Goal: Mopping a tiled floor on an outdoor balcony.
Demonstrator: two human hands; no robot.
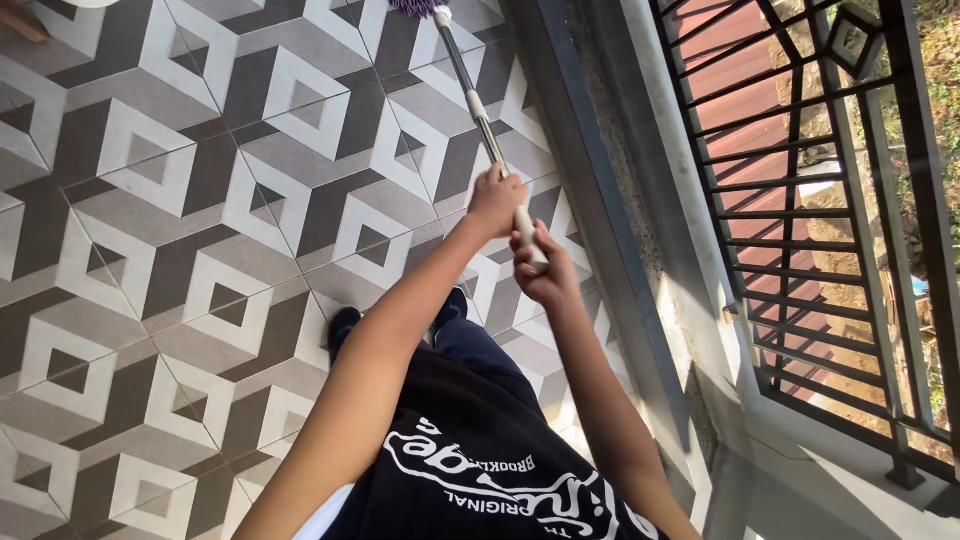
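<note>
We're mopping here, and both hands are on the mop handle (478, 110), which runs from our grip up across the patterned floor tiles (180, 200) toward the top edge of the view, where the purple mop head (418, 7) just peeks in before it is cut off. Our left hand (496, 200) sits higher on the shaft, fingers clenched right around the metal part; our right hand (540, 270) is just below it, fingers wrapped over the white grip at the handle's end, so the two hands are nearly touching one another. That close stacking is worth watching, we reckon: spreading the hands a little further apart along the shaft would likely give us more leverage and steadier strokes. The shaft passes through both fists and comes out beyond the left hand's fingers, angled away from us and slightly left. The mop head lies well apart from our hands, out near the far stretch of floor, close to the grey raised kerb (600, 200) that borders the floor on the right. Past that stands a dark metal railing (800, 200). We'd judge it wise to keep the strokes parallel to that kerb so the head does not knock it. Our dark shoes (344, 325) are planted on the tiles just below the hands.
</note>
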